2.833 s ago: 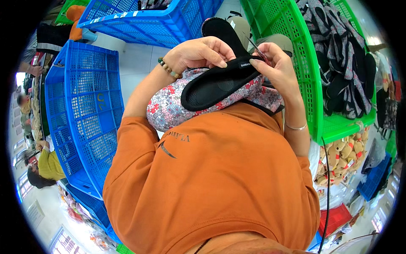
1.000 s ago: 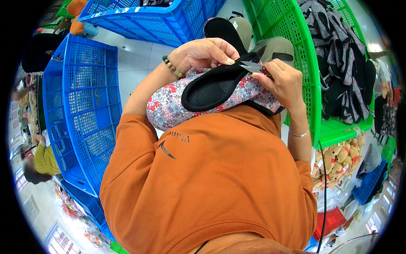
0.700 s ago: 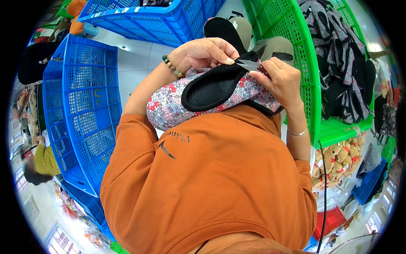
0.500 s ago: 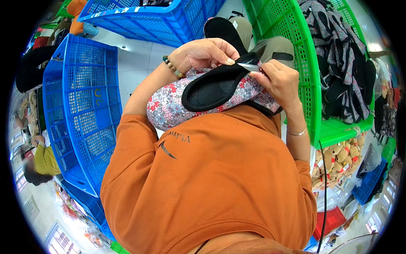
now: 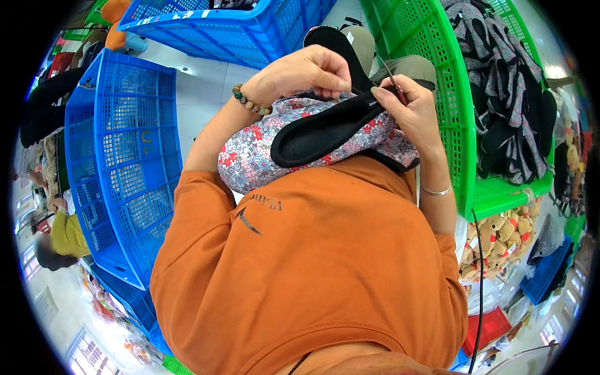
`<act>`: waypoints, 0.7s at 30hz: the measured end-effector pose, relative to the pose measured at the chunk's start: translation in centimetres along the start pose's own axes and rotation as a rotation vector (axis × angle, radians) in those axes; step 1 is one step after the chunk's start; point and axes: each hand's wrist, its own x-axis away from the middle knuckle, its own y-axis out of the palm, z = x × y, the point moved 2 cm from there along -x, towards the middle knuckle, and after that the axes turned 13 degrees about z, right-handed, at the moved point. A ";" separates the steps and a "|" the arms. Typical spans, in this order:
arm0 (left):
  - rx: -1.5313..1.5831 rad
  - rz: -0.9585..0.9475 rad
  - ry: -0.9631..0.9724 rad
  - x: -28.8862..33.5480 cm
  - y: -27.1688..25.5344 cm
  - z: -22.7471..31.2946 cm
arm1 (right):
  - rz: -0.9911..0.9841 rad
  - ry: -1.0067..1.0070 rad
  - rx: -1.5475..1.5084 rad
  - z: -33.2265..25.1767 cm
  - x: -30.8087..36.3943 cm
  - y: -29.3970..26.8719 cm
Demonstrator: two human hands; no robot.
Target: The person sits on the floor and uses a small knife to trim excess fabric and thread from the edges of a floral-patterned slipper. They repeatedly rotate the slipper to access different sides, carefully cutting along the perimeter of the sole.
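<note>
A floral fabric slipper with a black lining lies across my lap, its black opening facing up. My left hand, with a beaded bracelet at the wrist, is over the slipper's far edge; its fingers are curled into a pinch, and anything in them is too small to make out. My right hand is closed at the slipper's right end, with the thumb beside the black rim. From that hand a slim metal-bladed tool points up and away, and a bit of red shows by the fingers. Another black-soled piece lies beyond.
A green crate at my right holds several floral and black slippers. Blue crates stand at the left and ahead. A black cable hangs at the lower right, near tan plush toys. Another person is at far left.
The blade in my right hand has swung from pointing left across the rim to pointing up and away. My left hand has lifted slightly off the rim, and its fingers have curled in.
</note>
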 end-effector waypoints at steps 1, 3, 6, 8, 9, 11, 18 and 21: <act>-0.016 0.084 0.020 0.0 -0.5 0.0 | 0.003 0.006 -0.007 0.1 0.1 0.0; 0.066 0.318 0.128 0.0 -1.9 -0.3 | 0.009 0.016 -0.020 0.6 0.3 -0.1; -0.279 0.650 0.438 -0.4 -4.4 -1.1 | 0.022 0.003 -0.048 0.5 0.5 0.0; -0.356 0.548 0.410 0.3 -5.5 -0.3 | 0.045 0.025 -0.050 0.6 0.5 -0.1; -0.343 0.426 0.358 1.2 -5.8 0.5 | 0.056 0.036 -0.053 0.7 0.5 -0.1; -0.377 0.287 0.269 2.9 -5.7 2.0 | 0.097 0.020 -0.036 0.9 0.3 0.0; -0.692 0.294 0.402 6.9 1.4 4.5 | 0.221 -0.011 0.016 -0.1 0.0 0.8; -0.952 0.356 0.524 6.3 3.3 3.5 | 0.284 -0.018 0.017 0.0 0.0 0.6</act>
